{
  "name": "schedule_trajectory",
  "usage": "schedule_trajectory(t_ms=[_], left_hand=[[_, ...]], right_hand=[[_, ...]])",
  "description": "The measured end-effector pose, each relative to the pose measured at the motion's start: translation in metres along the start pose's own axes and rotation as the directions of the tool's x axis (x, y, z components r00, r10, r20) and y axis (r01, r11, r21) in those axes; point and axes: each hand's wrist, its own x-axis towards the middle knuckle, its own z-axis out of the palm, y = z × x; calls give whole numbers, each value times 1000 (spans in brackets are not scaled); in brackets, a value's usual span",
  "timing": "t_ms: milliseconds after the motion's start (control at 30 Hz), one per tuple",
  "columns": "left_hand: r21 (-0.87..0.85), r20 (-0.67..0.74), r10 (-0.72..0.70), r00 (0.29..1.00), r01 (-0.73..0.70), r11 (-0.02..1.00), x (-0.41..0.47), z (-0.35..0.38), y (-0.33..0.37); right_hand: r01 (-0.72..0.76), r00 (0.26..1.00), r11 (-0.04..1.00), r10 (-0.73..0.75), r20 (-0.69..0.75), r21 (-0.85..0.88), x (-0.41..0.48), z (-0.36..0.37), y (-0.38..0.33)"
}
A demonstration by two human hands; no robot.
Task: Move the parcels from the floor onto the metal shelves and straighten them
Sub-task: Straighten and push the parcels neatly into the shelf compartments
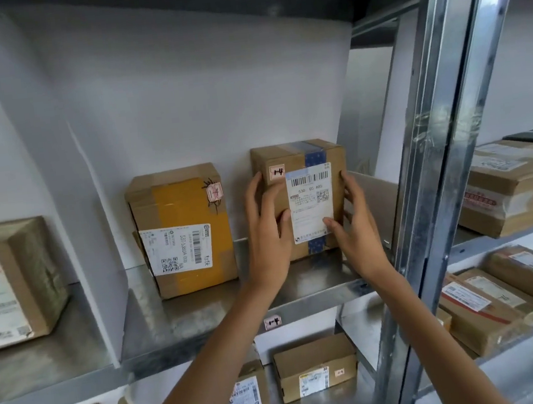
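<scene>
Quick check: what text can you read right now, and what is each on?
"530 DS A85": white label on the held box.
"1-4": small sticker on that box.
"1-4", handwritten: sticker on the yellow-taped box.
"1-4": tag on the shelf edge.
Other labels' print: too small or blurred.

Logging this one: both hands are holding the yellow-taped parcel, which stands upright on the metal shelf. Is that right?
Not quite. In the head view the left hand and right hand hold the blue-taped parcel, which stands upright on the metal shelf. The yellow-taped parcel stands beside it, untouched.
</scene>
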Motion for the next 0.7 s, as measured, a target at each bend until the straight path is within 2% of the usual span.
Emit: schedule_trajectory(t_ms=[100, 233, 333, 433, 533, 700], left_hand=[[2, 4, 7, 1000, -7, 1000, -4, -5, 6], [51, -32, 67, 997, -65, 997, -27, -24, 26], [25, -58, 105, 993, -103, 994, -66, -41, 38], [-4, -62, 101, 993, -101, 995, -113, -49, 40], [-28, -25, -1, 1000, 0, 1000, -158, -50, 32], [-29, 111, -174, 979, 178, 984, -226, -39, 4]], right_hand=[[40, 995, 995, -48, -88, -95, -15, -6, -14], [177, 965, 971, -204, -165, -161, -53, -15, -37], [197, 954, 964, -230, -189, -180, -93, -16, -45], [155, 969, 973, -183, -164, -171, -137, -10, -40], [64, 985, 987, -85, -147, -144, -174, 0, -23], [-68, 997, 985, 63, -39, -158, -225, 9, 17]])
